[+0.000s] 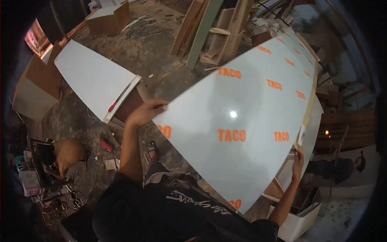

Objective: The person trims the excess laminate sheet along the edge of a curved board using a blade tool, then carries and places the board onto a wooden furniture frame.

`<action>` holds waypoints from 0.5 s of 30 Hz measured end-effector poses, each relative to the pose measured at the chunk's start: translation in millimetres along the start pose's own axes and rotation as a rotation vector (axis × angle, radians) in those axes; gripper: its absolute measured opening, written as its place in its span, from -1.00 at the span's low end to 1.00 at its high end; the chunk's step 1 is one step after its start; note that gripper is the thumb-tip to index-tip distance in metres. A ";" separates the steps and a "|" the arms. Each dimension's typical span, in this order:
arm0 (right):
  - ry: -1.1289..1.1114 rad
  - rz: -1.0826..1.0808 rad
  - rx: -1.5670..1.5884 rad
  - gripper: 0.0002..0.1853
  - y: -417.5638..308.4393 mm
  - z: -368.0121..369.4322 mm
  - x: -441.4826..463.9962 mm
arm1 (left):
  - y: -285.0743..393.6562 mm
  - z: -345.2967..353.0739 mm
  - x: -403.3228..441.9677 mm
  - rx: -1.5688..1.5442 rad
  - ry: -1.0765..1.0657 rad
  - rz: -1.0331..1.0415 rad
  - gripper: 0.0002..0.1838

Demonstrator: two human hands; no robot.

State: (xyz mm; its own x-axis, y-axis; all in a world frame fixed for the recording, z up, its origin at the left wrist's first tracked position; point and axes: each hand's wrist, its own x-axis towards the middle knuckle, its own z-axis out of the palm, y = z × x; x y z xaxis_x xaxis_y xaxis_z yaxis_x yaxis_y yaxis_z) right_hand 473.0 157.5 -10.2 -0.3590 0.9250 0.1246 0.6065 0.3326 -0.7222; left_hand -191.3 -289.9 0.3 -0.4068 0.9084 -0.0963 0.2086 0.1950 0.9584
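Note:
A large white laminate sheet (250,105) printed with orange TACO lettering spreads in front of me, tilted, with a bright light reflected in it. My left hand (147,113) is closed on its left corner, thumb and fingers pinching the edge. At the opposite side my right hand (298,163) grips the edge near a tan strip; part of its fingers is hidden. Left of the sheet, a long white cabinet (94,80) lies on the floor, and a thin red-handled tool (113,107) rests along its near end.
Brown boxes (36,88) stand at far left, near a wooden stool (72,155). Timber boards (205,32) lean at the back. A white open box (300,222) sits beside my right arm. Another person (338,167) is at far right. Scraps litter the floor.

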 end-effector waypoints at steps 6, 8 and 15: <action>-0.042 0.746 -0.177 -0.21 -110.0 33.6 -31.3 | -47.3 -1.5 10.7 -0.585 -0.157 -0.232 -0.62; -0.036 0.817 -0.192 -0.09 -133.6 64.2 -17.7 | -32.8 -6.1 12.1 -0.610 -0.182 -0.284 -0.61; 0.484 0.429 -0.359 -0.06 -122.4 134.7 -3.5 | -49.7 -30.9 50.6 -0.639 -0.620 -0.322 -0.55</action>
State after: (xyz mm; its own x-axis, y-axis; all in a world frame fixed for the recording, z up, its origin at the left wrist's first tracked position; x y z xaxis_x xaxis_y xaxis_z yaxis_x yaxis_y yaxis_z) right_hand 304.5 88.9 -13.9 0.2648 0.9372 0.2270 0.8477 -0.1140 -0.5182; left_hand -249.8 -265.1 -43.8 0.2233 0.9167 -0.3313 -0.4330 0.3978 0.8089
